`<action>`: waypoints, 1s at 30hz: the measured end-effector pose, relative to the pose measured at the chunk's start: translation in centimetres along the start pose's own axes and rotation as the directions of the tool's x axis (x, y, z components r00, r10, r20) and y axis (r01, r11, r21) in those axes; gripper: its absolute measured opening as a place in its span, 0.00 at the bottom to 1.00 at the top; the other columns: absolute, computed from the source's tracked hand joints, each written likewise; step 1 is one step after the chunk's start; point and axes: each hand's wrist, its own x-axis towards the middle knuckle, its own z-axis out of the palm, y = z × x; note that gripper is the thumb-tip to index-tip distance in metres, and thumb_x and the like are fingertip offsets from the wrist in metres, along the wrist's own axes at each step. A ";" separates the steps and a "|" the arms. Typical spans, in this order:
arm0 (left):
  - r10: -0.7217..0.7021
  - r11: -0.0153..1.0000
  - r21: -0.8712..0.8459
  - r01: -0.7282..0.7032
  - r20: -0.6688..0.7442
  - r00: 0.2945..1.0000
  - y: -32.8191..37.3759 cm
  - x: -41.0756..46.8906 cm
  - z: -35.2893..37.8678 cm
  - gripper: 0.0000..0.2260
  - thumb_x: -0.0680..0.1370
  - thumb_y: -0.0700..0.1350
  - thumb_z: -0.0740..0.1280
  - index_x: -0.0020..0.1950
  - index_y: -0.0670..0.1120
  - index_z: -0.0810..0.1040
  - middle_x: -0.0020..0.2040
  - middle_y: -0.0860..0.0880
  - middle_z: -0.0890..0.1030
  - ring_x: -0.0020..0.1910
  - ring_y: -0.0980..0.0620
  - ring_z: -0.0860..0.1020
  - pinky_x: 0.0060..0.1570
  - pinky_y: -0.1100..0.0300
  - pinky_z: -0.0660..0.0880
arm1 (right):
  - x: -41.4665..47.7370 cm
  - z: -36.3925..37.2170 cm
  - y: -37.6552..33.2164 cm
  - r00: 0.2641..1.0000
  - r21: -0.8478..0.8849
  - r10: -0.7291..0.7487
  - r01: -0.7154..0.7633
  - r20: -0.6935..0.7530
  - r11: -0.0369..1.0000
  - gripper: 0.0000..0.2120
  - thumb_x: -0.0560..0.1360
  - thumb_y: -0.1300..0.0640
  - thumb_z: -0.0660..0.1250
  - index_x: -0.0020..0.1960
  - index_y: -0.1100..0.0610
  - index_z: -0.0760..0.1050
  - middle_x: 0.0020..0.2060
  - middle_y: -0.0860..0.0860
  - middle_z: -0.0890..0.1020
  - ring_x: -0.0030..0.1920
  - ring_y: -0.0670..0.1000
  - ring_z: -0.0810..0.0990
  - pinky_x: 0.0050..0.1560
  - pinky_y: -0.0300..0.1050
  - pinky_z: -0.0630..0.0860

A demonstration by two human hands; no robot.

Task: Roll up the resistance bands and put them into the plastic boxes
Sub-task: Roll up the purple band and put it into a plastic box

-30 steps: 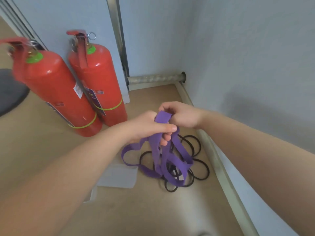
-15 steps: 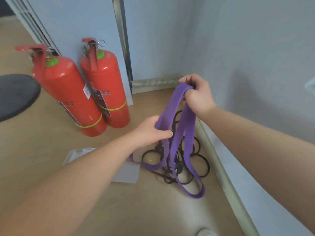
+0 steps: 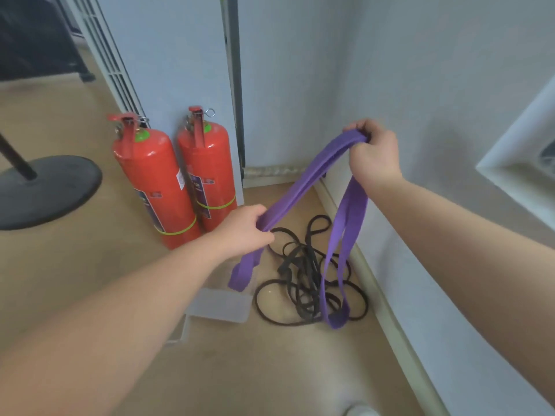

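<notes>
A long purple resistance band (image 3: 303, 183) is stretched between both hands above the floor. My right hand (image 3: 374, 153) grips its fold high up near the wall, and a long loop hangs from there down to the floor. My left hand (image 3: 246, 228) grips the band lower down, with a short loop dangling below it. A tangle of black resistance bands (image 3: 306, 271) lies on the floor under the purple one. A clear plastic box (image 3: 222, 304) sits on the floor beside the black bands, partly hidden by my left forearm.
Two red fire extinguishers (image 3: 168, 187) stand against the wall at the left. A black round stand base (image 3: 45, 190) lies farther left. A pale wall with a skirting board (image 3: 390, 310) runs along the right, and a pipe (image 3: 273, 171) lies in the corner.
My right hand has risen up and to the right, drawing the purple band out longer. My left hand has slid lower along it, and the view has pulled back from the floor.
</notes>
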 end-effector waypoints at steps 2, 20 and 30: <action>0.004 1.000 -0.003 -0.005 -0.052 0.999 -0.3 -0.6 -0.4 0.07 0.76 0.46 0.70 0.51 0.47 0.76 0.45 0.46 0.81 0.46 0.44 0.81 0.48 0.48 0.78 | -0.5 -0.3 0.4 0.996 -0.149 -0.005 0.018 0.088 0.989 0.19 0.71 0.70 0.55 0.49 0.52 0.78 0.37 0.46 0.79 0.38 0.49 0.75 0.39 0.38 0.70; 0.204 0.978 -0.037 -0.205 -0.007 0.979 5.0 -4.6 -3.2 0.27 0.72 0.42 0.74 0.68 0.56 0.72 0.49 0.53 0.83 0.46 0.52 0.83 0.53 0.54 0.80 | -6.8 -3.3 -3.1 0.767 -0.390 -0.011 0.339 0.642 0.856 0.05 0.72 0.61 0.71 0.48 0.55 0.79 0.38 0.50 0.80 0.40 0.53 0.77 0.41 0.43 0.73; 0.042 0.951 0.299 -0.074 0.112 0.993 1.5 -8.2 -6.9 0.10 0.71 0.43 0.73 0.49 0.48 0.76 0.46 0.47 0.82 0.42 0.50 0.80 0.39 0.55 0.76 | -7.4 -6.6 -3.6 0.852 -0.270 -0.022 0.190 0.523 0.944 0.08 0.75 0.53 0.75 0.49 0.57 0.82 0.36 0.52 0.82 0.39 0.53 0.79 0.46 0.47 0.77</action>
